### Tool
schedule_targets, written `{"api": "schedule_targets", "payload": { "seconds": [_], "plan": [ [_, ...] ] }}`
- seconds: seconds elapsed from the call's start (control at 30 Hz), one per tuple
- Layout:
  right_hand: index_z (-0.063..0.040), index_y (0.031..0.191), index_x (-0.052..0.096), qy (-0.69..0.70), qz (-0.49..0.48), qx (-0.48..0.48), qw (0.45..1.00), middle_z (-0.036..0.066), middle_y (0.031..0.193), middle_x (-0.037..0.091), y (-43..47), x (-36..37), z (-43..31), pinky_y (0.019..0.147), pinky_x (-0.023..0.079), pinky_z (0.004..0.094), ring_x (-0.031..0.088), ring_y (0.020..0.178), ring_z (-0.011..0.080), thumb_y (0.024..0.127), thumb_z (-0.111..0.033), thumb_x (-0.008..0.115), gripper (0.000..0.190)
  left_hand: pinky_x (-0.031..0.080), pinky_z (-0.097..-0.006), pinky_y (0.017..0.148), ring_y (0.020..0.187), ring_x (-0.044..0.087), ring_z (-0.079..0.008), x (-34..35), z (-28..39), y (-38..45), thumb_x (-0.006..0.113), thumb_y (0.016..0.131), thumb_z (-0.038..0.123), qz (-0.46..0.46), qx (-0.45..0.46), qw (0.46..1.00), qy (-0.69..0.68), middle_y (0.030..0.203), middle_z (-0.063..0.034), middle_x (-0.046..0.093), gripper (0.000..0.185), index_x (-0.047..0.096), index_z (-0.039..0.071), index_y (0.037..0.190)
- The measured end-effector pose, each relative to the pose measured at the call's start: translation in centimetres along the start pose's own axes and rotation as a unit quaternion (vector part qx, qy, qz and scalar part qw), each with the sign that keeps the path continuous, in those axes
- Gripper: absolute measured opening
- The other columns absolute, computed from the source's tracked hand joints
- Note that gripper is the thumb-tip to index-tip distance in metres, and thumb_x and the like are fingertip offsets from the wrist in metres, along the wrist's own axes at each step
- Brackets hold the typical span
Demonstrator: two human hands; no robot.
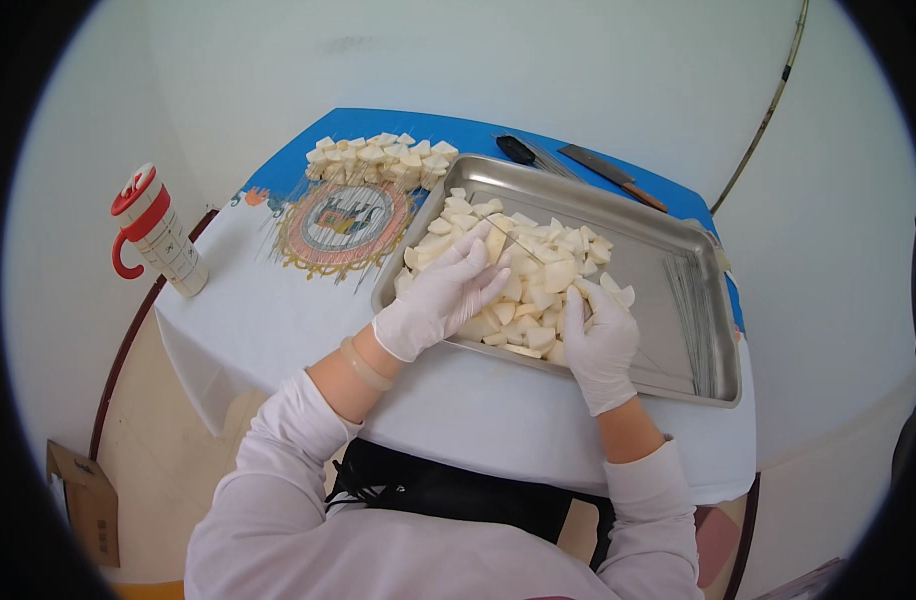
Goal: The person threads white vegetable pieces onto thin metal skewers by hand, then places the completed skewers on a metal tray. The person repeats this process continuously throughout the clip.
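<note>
Both hands wear thin white gloves. My left hand [458,289] holds a pale cut vegetable piece [496,241] over the left part of a steel tray [653,202]. A thin metal skewer [519,244] runs from that piece toward the right. My right hand [602,330] has its fingertips closed at a pale piece near the skewer's other end; whether it grips the skewer or the piece is hidden by the fingers. Many peeled white chunks [521,326] fill the tray's left half. A bundle of metal skewers [694,322] lies along its right side.
Skewered white pieces [383,157] are stacked at the table's back left. Behind the tray lie a cleaver [611,174] and more skewers beside a black object [515,150]. A red and white tumbler [161,232] stands at the left edge. A cardboard box [86,502] is on the floor.
</note>
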State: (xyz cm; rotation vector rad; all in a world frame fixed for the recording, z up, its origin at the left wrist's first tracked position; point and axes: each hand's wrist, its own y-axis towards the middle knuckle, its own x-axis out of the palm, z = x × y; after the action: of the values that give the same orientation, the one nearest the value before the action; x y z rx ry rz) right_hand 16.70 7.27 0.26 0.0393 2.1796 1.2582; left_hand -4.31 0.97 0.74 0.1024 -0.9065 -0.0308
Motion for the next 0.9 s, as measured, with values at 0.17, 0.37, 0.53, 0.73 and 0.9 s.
{"api": "schedule_targets", "payload": {
  "seconds": [0.17, 0.37, 0.53, 0.73, 0.9],
  "plan": [
    [-0.012, 0.096, 0.072, 0.004, -0.018, 0.016, 1.000, 0.006, 0.071, 0.061, 0.0, 0.1, -0.3, 0.068, 0.048, 0.0401, 0.059, 0.073, 0.0301, 0.088, -0.018, 0.069, 0.010, 0.052, -0.0259, 0.104, 0.122, 0.055, -0.0142, -0.7, -0.6, 0.1, 0.054, 0.102, 0.013, 0.019, 0.005, 0.999, -0.027, 0.142, -0.0046, 0.048, 0.048, 0.038, 0.010, 0.147],
    [-0.011, 0.096, 0.072, 0.020, -0.010, 0.028, 0.999, 0.007, 0.077, 0.066, 0.0, 0.2, 0.1, 0.067, 0.050, 0.0380, 0.064, 0.076, 0.0292, 0.087, -0.017, 0.069, 0.011, 0.055, -0.0257, 0.101, 0.118, 0.058, -0.0141, -0.7, -0.6, 0.5, 0.056, 0.102, 0.015, 0.043, 0.019, 0.997, -0.060, 0.134, -0.0077, 0.052, 0.035, 0.048, 0.002, 0.134],
    [-0.010, 0.093, 0.073, -0.008, -0.004, 0.003, 1.000, 0.006, 0.076, 0.067, 0.2, -0.5, -0.3, 0.062, 0.050, 0.0351, 0.065, 0.071, 0.0266, 0.084, -0.017, 0.071, 0.011, 0.056, -0.0275, 0.099, 0.115, 0.061, -0.0143, -2.3, -0.3, 0.9, 0.056, 0.102, 0.021, 0.031, 0.010, 0.995, -0.099, 0.129, -0.0060, 0.056, 0.038, 0.048, 0.003, 0.134],
    [-0.010, 0.089, 0.073, -0.022, 0.010, -0.022, 0.999, 0.005, 0.070, 0.064, 0.4, -0.7, -0.5, 0.056, 0.048, 0.0337, 0.062, 0.063, 0.0244, 0.080, -0.017, 0.073, 0.011, 0.056, -0.0289, 0.099, 0.114, 0.062, -0.0156, -2.6, -0.2, 0.9, 0.056, 0.102, 0.023, 0.014, 0.023, 0.994, -0.110, 0.128, -0.0059, 0.058, 0.038, 0.048, 0.005, 0.135],
    [-0.010, 0.087, 0.073, -0.020, 0.013, -0.027, 0.999, 0.004, 0.068, 0.062, 0.4, -0.8, -0.4, 0.055, 0.047, 0.0335, 0.060, 0.061, 0.0233, 0.078, -0.017, 0.074, 0.011, 0.056, -0.0296, 0.099, 0.114, 0.062, -0.0164, -2.5, -0.3, 1.0, 0.055, 0.102, 0.022, 0.024, 0.029, 0.994, -0.099, 0.132, -0.0069, 0.057, 0.037, 0.049, 0.006, 0.135]
  ]
}}
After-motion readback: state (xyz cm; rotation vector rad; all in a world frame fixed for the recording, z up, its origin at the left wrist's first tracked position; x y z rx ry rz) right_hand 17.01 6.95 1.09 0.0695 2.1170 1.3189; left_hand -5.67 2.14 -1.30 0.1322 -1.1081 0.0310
